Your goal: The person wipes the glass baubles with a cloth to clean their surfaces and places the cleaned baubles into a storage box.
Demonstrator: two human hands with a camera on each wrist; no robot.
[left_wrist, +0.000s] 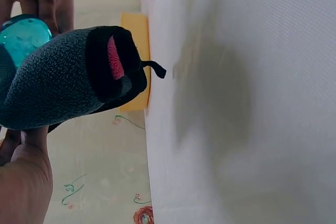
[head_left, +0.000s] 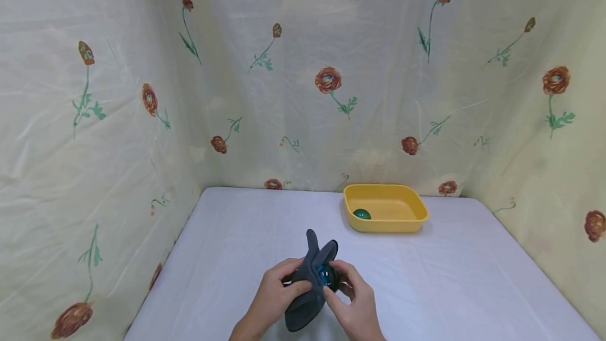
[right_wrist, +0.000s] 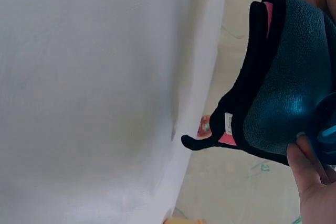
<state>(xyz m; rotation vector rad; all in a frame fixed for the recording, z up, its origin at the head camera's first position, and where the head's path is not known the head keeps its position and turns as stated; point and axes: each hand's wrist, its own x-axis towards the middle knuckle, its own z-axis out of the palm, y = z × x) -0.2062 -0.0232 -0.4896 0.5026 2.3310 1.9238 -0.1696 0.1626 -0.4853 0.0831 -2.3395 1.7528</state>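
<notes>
Above the near part of the table, my left hand (head_left: 271, 294) grips a folded dark grey cloth (head_left: 303, 312) with black edging. Pink lining peeks out at its edge in the left wrist view, beside a small black hanging loop. A shiny, see-through blue ball (head_left: 327, 276) sits against the cloth's right side. My right hand (head_left: 356, 301) holds the ball between thumb and fingers, its fingertips close to the fabric. In the right wrist view the cloth (right_wrist: 294, 77) shows a small white tag, and part of the ball is cut off at the frame's edge.
A yellow plastic basin (head_left: 388, 226) stands at the back of the table, right of centre. A green ball (head_left: 362, 214) lies in its left front corner. White cloth covers the table (head_left: 227, 236). Flower-printed curtains (head_left: 293, 99) hang behind and on both sides.
</notes>
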